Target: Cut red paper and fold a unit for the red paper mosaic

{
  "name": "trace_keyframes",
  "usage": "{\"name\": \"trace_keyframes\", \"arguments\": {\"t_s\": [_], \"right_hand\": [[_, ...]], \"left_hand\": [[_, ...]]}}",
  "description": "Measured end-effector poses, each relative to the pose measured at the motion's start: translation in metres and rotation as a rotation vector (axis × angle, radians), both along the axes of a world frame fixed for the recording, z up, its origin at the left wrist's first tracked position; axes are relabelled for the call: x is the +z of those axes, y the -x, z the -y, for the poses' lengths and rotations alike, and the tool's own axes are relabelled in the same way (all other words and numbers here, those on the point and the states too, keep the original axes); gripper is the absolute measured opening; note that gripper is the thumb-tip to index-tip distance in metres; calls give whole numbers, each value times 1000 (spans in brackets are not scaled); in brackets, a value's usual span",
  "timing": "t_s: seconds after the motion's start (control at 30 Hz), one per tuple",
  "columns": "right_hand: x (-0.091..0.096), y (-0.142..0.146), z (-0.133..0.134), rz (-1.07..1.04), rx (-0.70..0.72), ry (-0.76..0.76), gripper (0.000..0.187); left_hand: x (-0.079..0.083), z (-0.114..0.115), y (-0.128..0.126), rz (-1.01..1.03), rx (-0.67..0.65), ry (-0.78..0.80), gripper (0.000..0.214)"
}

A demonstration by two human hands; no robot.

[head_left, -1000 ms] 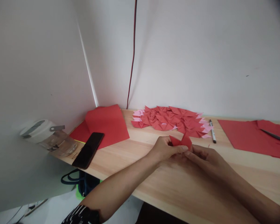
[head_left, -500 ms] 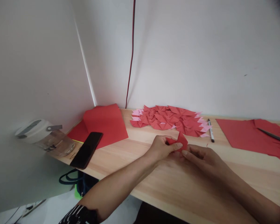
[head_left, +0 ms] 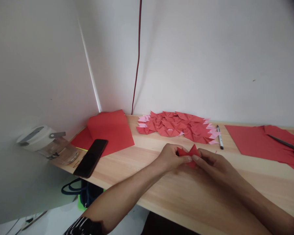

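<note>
A small folded red paper piece (head_left: 192,152) is held above the wooden table, with pointed corners sticking up. My left hand (head_left: 172,157) pinches its left side between thumb and fingers. On the opposite side, my right hand (head_left: 208,160) grips it, the thumb pressing on the front close to the left thumb. The fingers behind the paper are partly hidden. Beyond my hands, many similar folded red paper pieces (head_left: 172,124) lie in overlapping rows, with pink ones at both ends.
A black-and-white marker (head_left: 220,137) lies right of the rows. Farther right, scissors (head_left: 284,142) rest on red paper sheets (head_left: 247,140). At left are more red sheets (head_left: 112,129), a phone (head_left: 91,158) and a clear bottle (head_left: 58,150) by the table's edge.
My right hand has shifted its grip up onto the paper's right side. The upright flap has tilted and lowered, and two points now show at the top.
</note>
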State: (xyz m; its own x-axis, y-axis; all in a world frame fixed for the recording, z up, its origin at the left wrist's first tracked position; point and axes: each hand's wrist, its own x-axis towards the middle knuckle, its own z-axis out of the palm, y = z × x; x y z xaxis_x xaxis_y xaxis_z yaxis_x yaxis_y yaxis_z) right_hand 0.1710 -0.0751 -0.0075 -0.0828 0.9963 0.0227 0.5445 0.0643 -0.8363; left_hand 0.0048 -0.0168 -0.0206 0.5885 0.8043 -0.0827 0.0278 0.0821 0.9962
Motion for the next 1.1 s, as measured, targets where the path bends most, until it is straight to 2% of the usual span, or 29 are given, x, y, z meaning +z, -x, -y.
{"name": "trace_keyframes", "arguments": {"t_s": [0.1,0.23,0.33,0.43,0.5,0.57,0.73,0.87,0.97,1.1], "right_hand": [[-3,-2,0,-18,68,17,41],[-4,-4,-1,-31,54,46,46],[-4,-5,-3,-22,26,86,47],[-4,-4,-4,-55,56,156,37],[-4,-3,-3,-106,101,191,30],[-4,-2,-3,-125,109,184,28],[-5,-6,-3,-61,28,112,35],[-3,-6,-2,-98,23,108,36],[-4,-4,-1,-86,7,100,34],[-6,-3,-2,-117,8,66,32]], "left_hand": [[-1,0,0,-10,-14,0,24],[-2,-1,1,-32,-7,-24,21],[0,-1,0,-24,64,-25,22],[1,0,-1,35,127,5,25],[1,-1,-1,79,121,22,28],[0,-2,-2,105,96,41,31],[-4,-6,-3,170,84,157,43],[-3,-4,-2,117,-16,106,44],[-3,-2,-2,48,29,58,41],[-5,-2,-3,41,56,84,40]]}}
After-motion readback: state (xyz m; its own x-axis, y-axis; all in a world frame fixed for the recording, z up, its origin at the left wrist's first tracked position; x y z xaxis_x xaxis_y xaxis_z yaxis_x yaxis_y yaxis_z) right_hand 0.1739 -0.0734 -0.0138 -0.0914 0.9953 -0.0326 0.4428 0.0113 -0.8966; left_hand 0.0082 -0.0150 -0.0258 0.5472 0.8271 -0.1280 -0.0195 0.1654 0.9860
